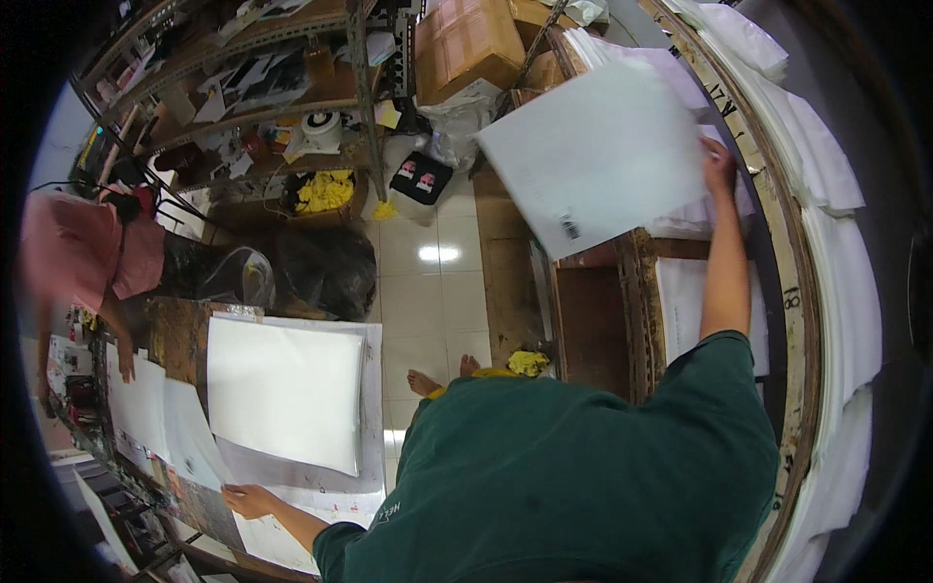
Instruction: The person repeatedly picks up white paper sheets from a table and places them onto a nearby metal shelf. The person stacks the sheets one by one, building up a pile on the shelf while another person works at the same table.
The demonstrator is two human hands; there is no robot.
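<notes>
I see the right hand (719,167) at two o'clock pinching a pale sheet (595,155) by one edge, so its unsupported span could crease; near eight, the left hand (250,500) pinches a thin sheet (189,435).

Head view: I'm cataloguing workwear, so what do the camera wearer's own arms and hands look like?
The left hand and right hand are bare, with no gloves or watch visible. Dark green sleeves, left and right, leave both forearms uncovered. They belong to a dark green shirt with small pale lettering near the left sleeve.
</notes>
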